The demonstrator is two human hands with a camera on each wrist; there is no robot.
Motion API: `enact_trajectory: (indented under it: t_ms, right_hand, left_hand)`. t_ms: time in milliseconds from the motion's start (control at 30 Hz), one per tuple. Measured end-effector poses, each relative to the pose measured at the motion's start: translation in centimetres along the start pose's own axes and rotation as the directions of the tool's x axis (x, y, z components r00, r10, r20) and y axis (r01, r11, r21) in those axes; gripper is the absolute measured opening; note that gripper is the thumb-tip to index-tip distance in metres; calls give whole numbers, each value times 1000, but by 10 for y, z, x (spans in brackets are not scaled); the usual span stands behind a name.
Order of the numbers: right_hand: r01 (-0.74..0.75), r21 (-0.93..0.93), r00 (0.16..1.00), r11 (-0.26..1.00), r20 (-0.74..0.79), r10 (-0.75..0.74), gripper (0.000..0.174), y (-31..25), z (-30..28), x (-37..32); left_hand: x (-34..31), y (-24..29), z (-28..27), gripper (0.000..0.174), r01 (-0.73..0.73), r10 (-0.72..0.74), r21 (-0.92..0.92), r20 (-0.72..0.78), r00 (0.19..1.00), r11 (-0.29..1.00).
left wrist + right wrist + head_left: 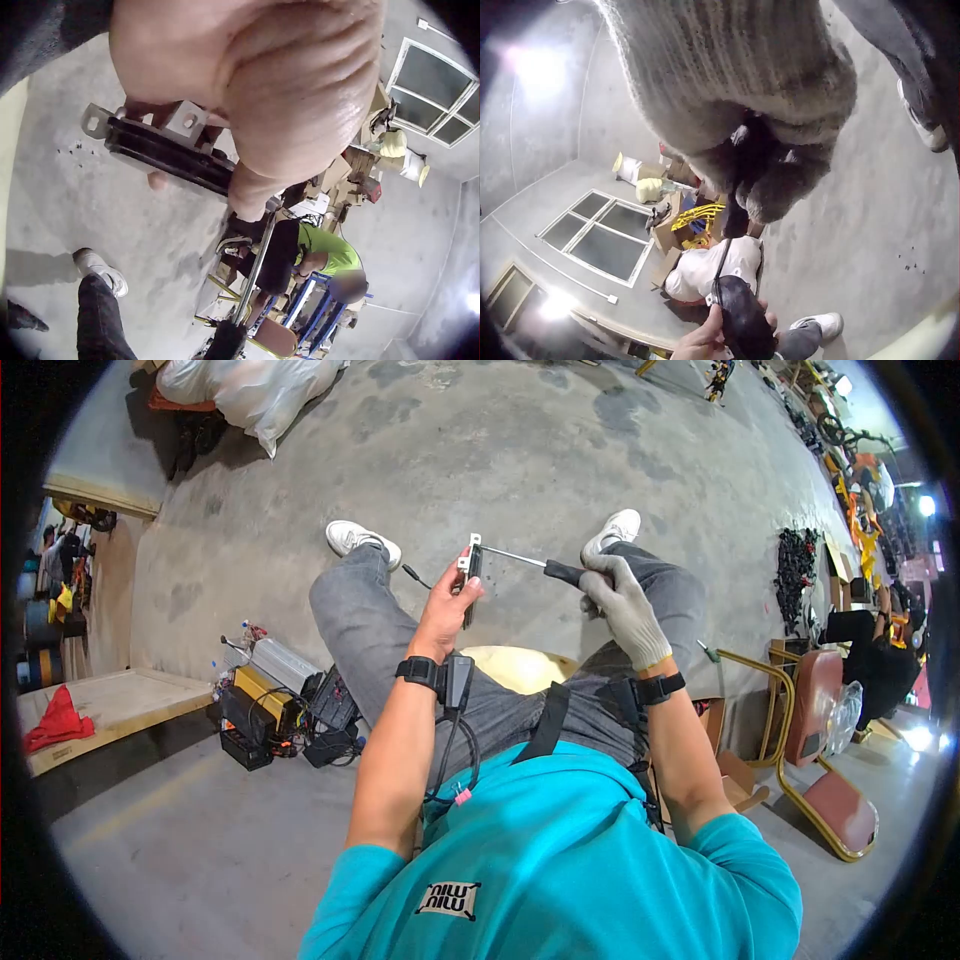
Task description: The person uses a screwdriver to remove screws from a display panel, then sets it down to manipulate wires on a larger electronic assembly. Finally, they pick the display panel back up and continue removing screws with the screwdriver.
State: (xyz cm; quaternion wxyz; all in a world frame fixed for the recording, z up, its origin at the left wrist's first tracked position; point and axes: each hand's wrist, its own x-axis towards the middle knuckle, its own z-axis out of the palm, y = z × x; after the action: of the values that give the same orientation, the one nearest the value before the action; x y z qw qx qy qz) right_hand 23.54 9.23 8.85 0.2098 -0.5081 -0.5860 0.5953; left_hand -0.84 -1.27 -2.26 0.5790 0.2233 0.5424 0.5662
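Observation:
My bare left hand (445, 610) holds a narrow black part (165, 160) with pale metal brackets (185, 124) that have holes in them. In the head view it stands nearly upright, above the lap and between the knees. A knitted pale glove covers my right hand (625, 610), which grips a screwdriver by its black handle (563, 572). The screwdriver's thin steel shaft (515, 556) points left, its tip right at the part's upper bracket (475, 541). In the left wrist view the shaft (256, 266) meets the part's end beside the thumb. The glove (735, 97) hides most of the handle in the right wrist view.
A heap of electrical units (275, 695) with wires lies on the floor to the left, near a low wooden platform (125, 705) bearing a red cloth (60, 720). A chair (835, 800) stands at right. White bags (250, 395) sit at the far left.

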Motion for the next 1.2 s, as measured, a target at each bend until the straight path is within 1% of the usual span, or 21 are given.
enact_trajectory:
  t_ms: [33,100,133,200,300,333,400,533,600,633,700,733,800,833,900,933,1000,1033,1067,1100,1200]
  right_hand:
    - [-1,0,1000,1000,0,1,40,-2,-3,1]
    - [-216,211,973,953,125,193,41,-6,-8,2]
    - [-217,209,973,953,127,194,41,-6,-5,1]
    - [-92,85,995,992,46,88,39,-6,2,-1]
    - [-8,-14,999,1000,52,8,39,-7,0,-3]
    - [-7,-14,999,1000,53,8,39,-7,-2,-1]
    - [-256,200,966,946,89,242,41,-7,-6,5]
    - [-206,255,977,945,111,183,40,6,-3,4]
    - [1,86,999,996,40,-4,40,9,1,2]
    - [0,86,999,996,39,-3,40,7,0,2]
    - [-79,46,995,996,68,76,43,2,-4,3]
    - [-77,46,995,996,65,74,43,2,-8,4]
    - [-314,296,945,902,194,265,48,0,-15,5]
    - [-314,294,944,903,195,265,48,1,-11,3]
    - [-65,177,998,982,35,60,40,2,2,-1]
    - [-66,177,997,982,38,60,40,5,2,-1]
    - [41,59,998,997,38,-43,38,10,-1,1]
    - [40,59,998,997,38,-42,38,10,-4,2]
    - [-111,182,992,977,72,99,40,8,-7,5]
    - [-261,296,964,919,122,234,41,6,-8,6]
    - [-231,296,972,927,112,207,40,8,-5,2]
  left_hand:
    - [0,0,0,57,-1,1,5,3,1000,1000]
    - [0,0,1,57,5,-5,1,-3,1000,1000]
    - [0,1,1,57,9,-9,-3,-11,1000,1000]
    - [-1,1,0,57,16,-16,1,-14,1000,1000]
    - [1,0,0,56,17,-17,9,-14,1000,1000]
    - [0,0,0,56,15,-15,12,-15,1000,1000]
    - [0,1,1,55,22,-22,14,-23,1000,1000]
    - [0,0,2,52,15,-15,3,-37,999,1000]
    - [0,-1,1,52,18,-18,2,-38,999,1000]
    - [0,-1,1,52,21,-21,2,-38,999,1000]
    - [0,-2,0,52,19,-18,15,-29,999,1000]
    - [1,-3,0,52,13,-12,28,-21,1000,1000]
    - [2,-3,0,52,21,-20,45,-25,1000,999]
    - [1,-4,0,53,31,-29,62,-33,999,998]
    - [2,-3,0,53,19,-17,60,-29,999,998]
    - [1,-4,0,54,9,-8,60,-23,1000,998]
    - [2,-3,0,54,20,-19,59,-25,1000,998]
    - [1,-2,0,55,36,-35,57,-27,999,998]
    - [1,-2,0,55,35,-34,57,-27,999,998]
    - [1,-1,0,55,24,-23,72,-18,1000,997]
    - [1,-1,2,55,25,-24,57,-21,1000,998]
